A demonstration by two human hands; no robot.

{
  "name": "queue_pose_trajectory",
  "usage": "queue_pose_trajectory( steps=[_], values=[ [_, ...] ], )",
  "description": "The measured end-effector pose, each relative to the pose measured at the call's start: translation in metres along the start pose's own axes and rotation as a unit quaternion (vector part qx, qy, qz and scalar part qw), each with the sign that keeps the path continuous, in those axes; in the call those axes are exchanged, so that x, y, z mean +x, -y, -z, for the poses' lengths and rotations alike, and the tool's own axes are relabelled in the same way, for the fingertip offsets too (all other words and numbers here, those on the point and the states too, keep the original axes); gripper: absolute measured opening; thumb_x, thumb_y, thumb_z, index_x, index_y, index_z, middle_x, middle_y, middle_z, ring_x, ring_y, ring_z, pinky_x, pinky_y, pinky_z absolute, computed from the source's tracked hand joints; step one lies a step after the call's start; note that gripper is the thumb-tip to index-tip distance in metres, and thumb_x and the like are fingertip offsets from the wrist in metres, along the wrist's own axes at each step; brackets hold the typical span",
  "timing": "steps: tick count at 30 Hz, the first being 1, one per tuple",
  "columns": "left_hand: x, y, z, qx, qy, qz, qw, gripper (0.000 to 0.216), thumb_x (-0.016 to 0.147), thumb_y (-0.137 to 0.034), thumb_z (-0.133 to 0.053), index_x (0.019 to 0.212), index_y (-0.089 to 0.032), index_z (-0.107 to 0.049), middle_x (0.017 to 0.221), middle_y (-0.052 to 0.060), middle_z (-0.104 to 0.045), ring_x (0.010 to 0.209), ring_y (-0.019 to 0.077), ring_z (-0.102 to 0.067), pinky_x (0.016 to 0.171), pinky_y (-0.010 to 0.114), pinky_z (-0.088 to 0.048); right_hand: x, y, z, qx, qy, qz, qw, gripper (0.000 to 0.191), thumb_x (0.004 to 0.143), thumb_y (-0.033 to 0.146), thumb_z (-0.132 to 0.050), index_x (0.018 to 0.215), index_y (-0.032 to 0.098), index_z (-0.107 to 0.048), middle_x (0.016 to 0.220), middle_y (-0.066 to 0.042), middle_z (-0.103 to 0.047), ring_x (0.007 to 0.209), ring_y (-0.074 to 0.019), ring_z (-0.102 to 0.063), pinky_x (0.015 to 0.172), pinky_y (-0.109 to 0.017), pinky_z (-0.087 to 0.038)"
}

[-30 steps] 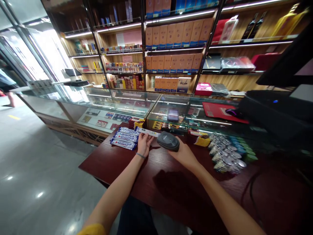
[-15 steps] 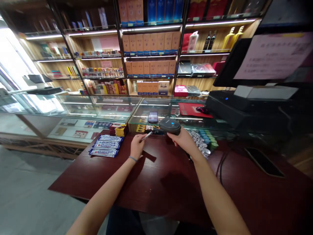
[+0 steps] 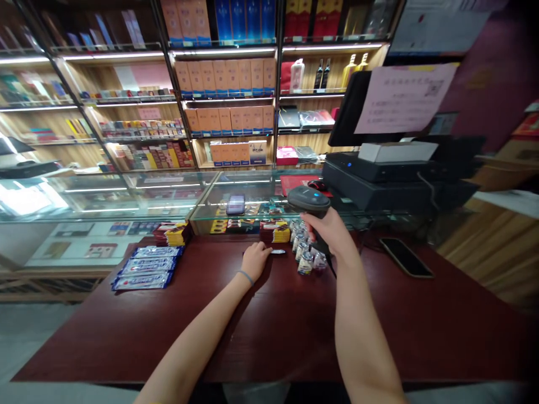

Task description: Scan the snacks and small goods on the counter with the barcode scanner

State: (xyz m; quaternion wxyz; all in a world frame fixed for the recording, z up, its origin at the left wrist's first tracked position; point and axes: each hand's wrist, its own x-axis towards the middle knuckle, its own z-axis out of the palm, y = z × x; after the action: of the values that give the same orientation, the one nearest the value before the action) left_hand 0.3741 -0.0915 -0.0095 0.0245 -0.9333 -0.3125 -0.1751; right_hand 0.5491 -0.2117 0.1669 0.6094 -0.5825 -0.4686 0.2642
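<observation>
My right hand (image 3: 332, 230) is wrapped round the grip of a black barcode scanner (image 3: 309, 197) with a blue light, held up over the right middle of the table. My left hand (image 3: 255, 258) rests low at the dark red table, closed on a slim whitish item (image 3: 278, 252). Only its end shows beyond my fingers; the rest is hidden. Below the scanner stand several small silver-wrapped packs (image 3: 305, 262). Just beyond my left hand is a stack of red and yellow packets (image 3: 275, 232).
Flat blue and white packets (image 3: 147, 268) lie at the left, with another red and yellow stack (image 3: 172, 234) behind. A smartphone (image 3: 406, 257) lies at the right. Past the table stand a glass counter (image 3: 160, 193) and a monitor (image 3: 349, 112).
My left hand has moved right and down onto the table with the slim item. The scanner in my right hand has shifted slightly right. The view has turned to the right.
</observation>
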Motion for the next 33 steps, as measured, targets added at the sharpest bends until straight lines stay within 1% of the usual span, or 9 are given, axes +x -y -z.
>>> queue_pose_trajectory(
  steps=[6,11,16,19,22,25,27,31,33],
  values=[
    [0.019,-0.015,-0.017,0.02,0.026,0.0,0.999,0.031,0.096,-0.021,-0.045,0.121,-0.024,-0.062,0.106,0.009,-0.06,0.098,0.0231,-0.054,0.082,0.034,-0.045,0.002,0.0,0.01,0.019,-0.01,0.001,1.0,0.025,0.074,0.037,-0.071,0.066,0.023,-0.051,0.046,0.006,-0.05,0.033,-0.0099,-0.042,0.034,-0.024,-0.033],
    [0.022,-0.024,-0.023,0.0,0.008,0.012,1.0,0.032,0.095,-0.024,-0.047,0.124,-0.019,-0.058,0.111,0.012,-0.059,0.104,0.0244,-0.053,0.089,0.036,-0.046,0.003,0.0,0.01,0.021,-0.005,0.003,1.0,0.026,0.073,0.037,-0.071,0.064,0.022,-0.053,0.046,0.005,-0.051,0.033,-0.0097,-0.043,0.034,-0.024,-0.034],
    [0.021,-0.025,-0.024,-0.029,-0.004,0.012,0.999,0.035,0.094,-0.026,-0.05,0.127,-0.019,-0.056,0.113,0.012,-0.058,0.108,0.0252,-0.052,0.095,0.038,-0.045,0.003,0.001,0.006,0.023,-0.002,-0.003,1.0,0.024,0.074,0.035,-0.07,0.063,0.022,-0.052,0.047,0.005,-0.051,0.034,-0.0099,-0.042,0.034,-0.024,-0.033],
    [0.02,-0.024,-0.024,-0.042,-0.012,0.012,0.999,0.036,0.094,-0.025,-0.05,0.129,-0.019,-0.055,0.113,0.012,-0.06,0.108,0.0251,-0.054,0.094,0.037,-0.046,0.002,0.0,0.003,0.015,0.0,-0.002,1.0,0.025,0.075,0.035,-0.069,0.064,0.023,-0.051,0.047,0.005,-0.05,0.034,-0.0099,-0.042,0.034,-0.025,-0.033],
    [0.017,-0.018,-0.021,-0.077,-0.023,0.008,0.997,0.036,0.094,-0.024,-0.05,0.129,-0.021,-0.057,0.112,0.01,-0.063,0.106,0.0228,-0.057,0.094,0.035,-0.047,0.002,0.0,-0.003,0.011,0.004,-0.005,1.0,0.026,0.075,0.036,-0.069,0.062,0.023,-0.051,0.046,0.005,-0.049,0.034,-0.0098,-0.042,0.035,-0.024,-0.033],
    [0.011,-0.001,-0.012,-0.123,-0.06,0.007,0.991,0.033,0.095,-0.023,-0.049,0.125,-0.022,-0.06,0.113,0.008,-0.065,0.106,0.0203,-0.059,0.094,0.033,-0.048,0.004,-0.001,-0.012,0.012,0.012,-0.006,1.0,0.03,0.073,0.038,-0.072,0.059,0.023,-0.051,0.044,0.005,-0.048,0.033,-0.01,-0.042,0.035,-0.025,-0.033],
    [0.005,0.016,0.0,-0.138,-0.094,0.023,0.986,0.03,0.096,-0.024,-0.047,0.121,-0.021,-0.063,0.111,0.008,-0.065,0.105,0.0197,-0.059,0.094,0.032,-0.048,0.005,-0.003,-0.021,0.01,0.015,-0.006,1.0,0.032,0.072,0.04,-0.073,0.057,0.023,-0.051,0.044,0.004,-0.049,0.033,-0.0106,-0.043,0.035,-0.025,-0.033],
    [-0.013,0.066,0.033,-0.129,-0.142,0.075,0.979,0.026,0.097,-0.026,-0.046,0.114,-0.022,-0.065,0.105,0.007,-0.065,0.101,0.0197,-0.06,0.094,0.033,-0.049,0.006,-0.007,-0.043,-0.021,0.032,0.011,0.999,0.036,0.073,0.043,-0.073,0.055,0.022,-0.05,0.044,0.003,-0.051,0.034,-0.0115,-0.045,0.037,-0.026,-0.036],
    [-0.024,0.095,0.05,-0.113,-0.156,0.097,0.976,0.026,0.096,-0.025,-0.046,0.113,-0.021,-0.065,0.104,0.008,-0.064,0.101,0.0203,-0.06,0.094,0.033,-0.048,0.004,-0.009,-0.057,-0.035,0.047,0.023,0.998,0.034,0.075,0.045,-0.071,0.059,0.022,-0.052,0.044,0.003,-0.052,0.036,-0.0127,-0.047,0.039,-0.027,-0.039]
  ],
)
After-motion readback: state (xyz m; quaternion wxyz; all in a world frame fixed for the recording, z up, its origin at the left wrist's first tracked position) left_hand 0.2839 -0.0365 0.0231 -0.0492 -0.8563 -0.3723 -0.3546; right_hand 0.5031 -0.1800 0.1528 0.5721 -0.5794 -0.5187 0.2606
